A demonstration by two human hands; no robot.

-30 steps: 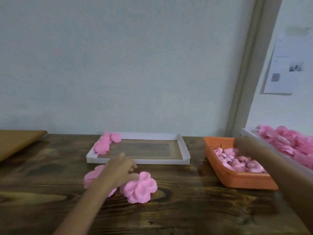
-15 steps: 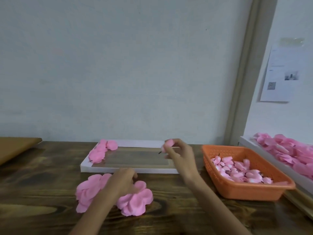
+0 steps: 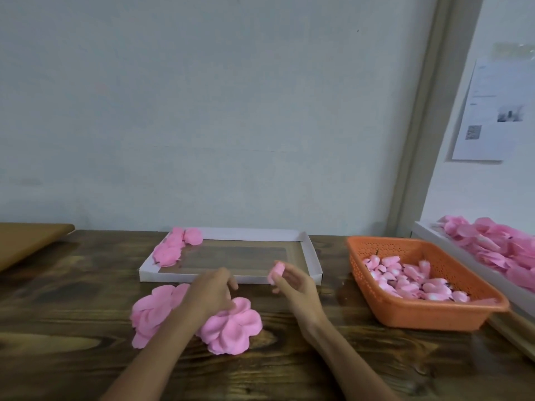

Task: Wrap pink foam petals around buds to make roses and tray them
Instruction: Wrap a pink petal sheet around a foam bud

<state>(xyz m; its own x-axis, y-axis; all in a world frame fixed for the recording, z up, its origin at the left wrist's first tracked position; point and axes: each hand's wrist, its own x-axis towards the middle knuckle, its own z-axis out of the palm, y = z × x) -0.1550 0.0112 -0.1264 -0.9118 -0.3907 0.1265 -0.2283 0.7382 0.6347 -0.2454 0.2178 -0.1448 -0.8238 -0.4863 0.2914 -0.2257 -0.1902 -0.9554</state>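
Two stacks of pink foam petals lie on the wooden table: one (image 3: 234, 327) under my left hand (image 3: 212, 292), the other (image 3: 153, 312) to its left. My left hand's fingertips pinch the top petal of the right stack. My right hand (image 3: 292, 285) holds a small pink bud (image 3: 275, 272) between thumb and fingers, just in front of the white tray (image 3: 311, 256). Finished roses (image 3: 173, 248) sit in the tray's left end. An orange basket (image 3: 428, 314) at the right holds several buds (image 3: 411, 280).
A second white tray (image 3: 474, 263) heaped with pink petals runs along the right edge. A brown board (image 3: 26, 241) lies at the far left. The wall stands right behind the tray, with a paper sheet (image 3: 498, 117) taped at right.
My right hand left the orange basket with a bud and came left and toward me, in front of the tray. My left hand stayed on the petal stack.
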